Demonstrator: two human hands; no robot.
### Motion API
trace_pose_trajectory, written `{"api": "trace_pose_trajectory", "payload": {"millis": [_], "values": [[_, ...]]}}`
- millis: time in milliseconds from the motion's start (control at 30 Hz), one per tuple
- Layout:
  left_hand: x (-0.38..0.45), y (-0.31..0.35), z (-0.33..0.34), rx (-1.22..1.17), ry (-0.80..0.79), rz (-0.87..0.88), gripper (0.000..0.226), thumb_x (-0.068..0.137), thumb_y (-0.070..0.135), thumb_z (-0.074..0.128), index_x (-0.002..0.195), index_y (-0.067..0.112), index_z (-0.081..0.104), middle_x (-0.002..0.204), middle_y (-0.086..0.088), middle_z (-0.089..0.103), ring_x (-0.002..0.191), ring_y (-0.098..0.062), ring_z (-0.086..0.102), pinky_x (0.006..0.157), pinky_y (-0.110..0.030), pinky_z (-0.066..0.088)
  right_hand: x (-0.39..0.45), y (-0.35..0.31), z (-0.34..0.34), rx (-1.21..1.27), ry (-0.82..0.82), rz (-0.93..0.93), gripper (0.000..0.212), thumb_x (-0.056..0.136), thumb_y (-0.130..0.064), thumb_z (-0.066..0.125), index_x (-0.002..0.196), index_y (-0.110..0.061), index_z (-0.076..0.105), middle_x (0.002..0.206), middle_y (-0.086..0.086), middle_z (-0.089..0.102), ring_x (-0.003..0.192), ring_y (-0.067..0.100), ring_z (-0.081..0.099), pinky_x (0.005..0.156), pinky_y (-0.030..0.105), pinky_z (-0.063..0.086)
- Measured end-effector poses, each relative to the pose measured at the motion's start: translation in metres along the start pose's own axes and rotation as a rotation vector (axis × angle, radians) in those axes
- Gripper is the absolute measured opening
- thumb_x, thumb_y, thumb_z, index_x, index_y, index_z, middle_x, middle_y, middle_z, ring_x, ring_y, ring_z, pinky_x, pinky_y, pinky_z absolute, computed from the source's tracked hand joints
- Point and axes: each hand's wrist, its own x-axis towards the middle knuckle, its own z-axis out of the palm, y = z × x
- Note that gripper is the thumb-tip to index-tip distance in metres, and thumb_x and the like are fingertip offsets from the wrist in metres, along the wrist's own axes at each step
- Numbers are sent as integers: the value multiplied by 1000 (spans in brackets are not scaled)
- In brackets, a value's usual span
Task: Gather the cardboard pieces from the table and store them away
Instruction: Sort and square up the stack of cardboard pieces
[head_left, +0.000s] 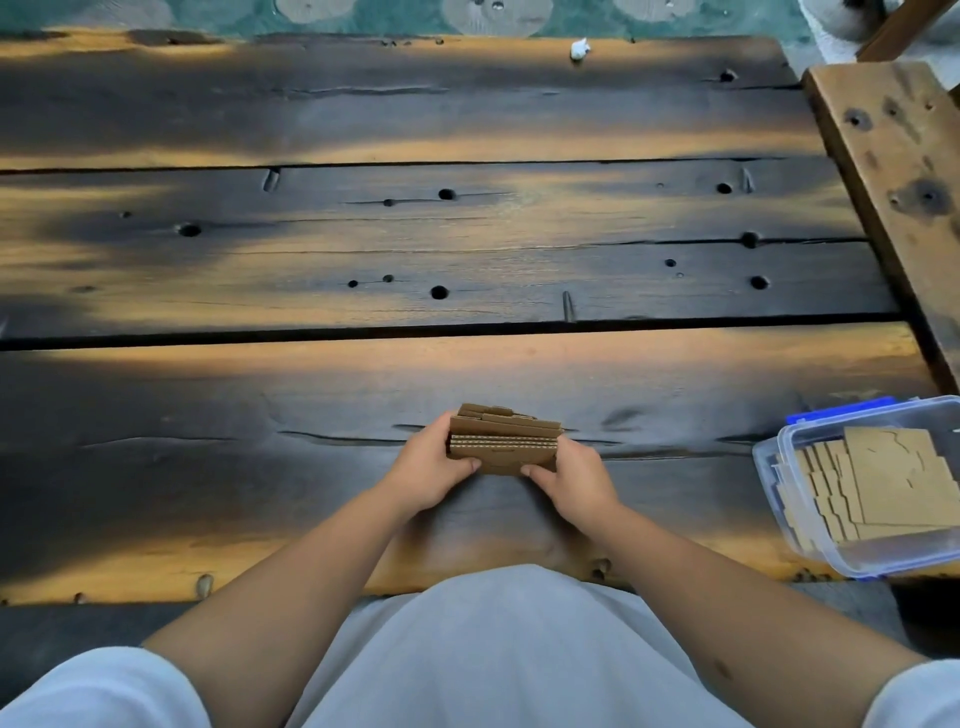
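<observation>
The cardboard pieces (505, 439) are brown. The tabletop (467, 249) is dark with orange patches. The box (862, 499) is clear with blue edges.

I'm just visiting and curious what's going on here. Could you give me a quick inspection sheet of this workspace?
Surface: dark, scorched-looking plank table with knots, holes and gaps between boards.
Job's things: stack of cardboard pieces held on edge near the front of the table; clear plastic box at the right front corner, already holding flat cardboard pieces; something blue behind the box, perhaps its lid.
Clutter: small white scrap at the far edge.
Grippers: left hand and right hand grip the stack from either side.
Cables: nothing seen.
Surroundings: wooden bench or plank to the right; green patterned floor beyond.
</observation>
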Motion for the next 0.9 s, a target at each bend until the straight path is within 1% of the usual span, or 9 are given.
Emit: {"api": "trace_pose_trajectory", "payload": {"millis": [133, 233, 333, 400, 433, 567, 667, 800, 900], "values": [[2, -5, 4, 0, -48, -27, 38, 79, 4, 72, 105, 31, 64, 102, 9, 70, 97, -8, 63, 92, -24, 47, -3, 0, -3, 4, -17, 3, 30, 80, -30, 74, 103, -19, 57, 106, 1, 69, 102, 24, 62, 76, 29, 45], [3, -7, 7, -4, -38, -47, 33, 80, 5, 72, 102, 28, 64, 102, 8, 70, 95, -6, 63, 87, -21, 47, -10, -3, -8, 57, -70, 14, 50, 77, -36, 75, 117, -23, 48, 111, -8, 59, 106, 16, 55, 82, 28, 42], [5, -9, 6, 11, -51, -39, 32, 81, 6, 72, 107, 23, 65, 104, 7, 71, 95, -6, 63, 84, -19, 46, -21, -10, -16, 203, 33, -67, 65, 78, -38, 73, 133, -24, 43, 122, -10, 47, 113, 8, 45, 94, 21, 36], [5, -10, 6, 22, -57, -32, 33, 81, 7, 72, 110, 22, 66, 104, 8, 71, 96, -6, 62, 81, -15, 45, -25, -18, -21, 169, 174, -183, 56, 81, -34, 71, 130, -21, 48, 120, -11, 46, 111, 8, 43, 91, 9, 29], [5, -10, 6, 22, -54, -31, 33, 81, 7, 72, 110, 22, 66, 105, 8, 70, 96, -6, 62, 83, -15, 45, -24, -23, -25, 113, 227, -236, 50, 82, -32, 70, 127, -20, 52, 118, -9, 48, 111, 9, 43, 91, 9, 29], [4, -16, 9, -9, -41, -28, 31, 80, 7, 73, 107, 22, 67, 104, 5, 72, 97, -9, 64, 91, -26, 49, -13, -44, -42, -228, 228, -479, 19, 86, -25, 66, 104, -18, 63, 98, -1, 62, 95, 23, 53, 80, 34, 45], [3, -20, 8, 17, -61, 10, 31, 81, 9, 73, 108, 23, 68, 105, 8, 72, 98, -6, 64, 93, -25, 48, -7, -49, -57, -357, 141, -622, 4, 87, -16, 66, 89, -14, 64, 83, 3, 63, 79, 28, 56, 69, 36, 46], [0, -22, 8, -6, -71, 32, 32, 83, 6, 70, 107, 27, 68, 106, 9, 72, 101, -5, 64, 94, -25, 48, -12, -44, -74, -335, 120, -553, 3, 88, -18, 63, 87, -17, 60, 73, 2, 62, 73, 28, 56, 60, 32, 40], [-1, -22, 9, 18, -83, 43, 31, 84, 8, 69, 106, 30, 67, 106, 11, 72, 101, -3, 64, 92, -23, 47, -17, -35, -88, -289, 46, -473, 3, 91, -18, 59, 91, -16, 57, 78, 2, 61, 77, 26, 55, 65, 39, 45]]}}
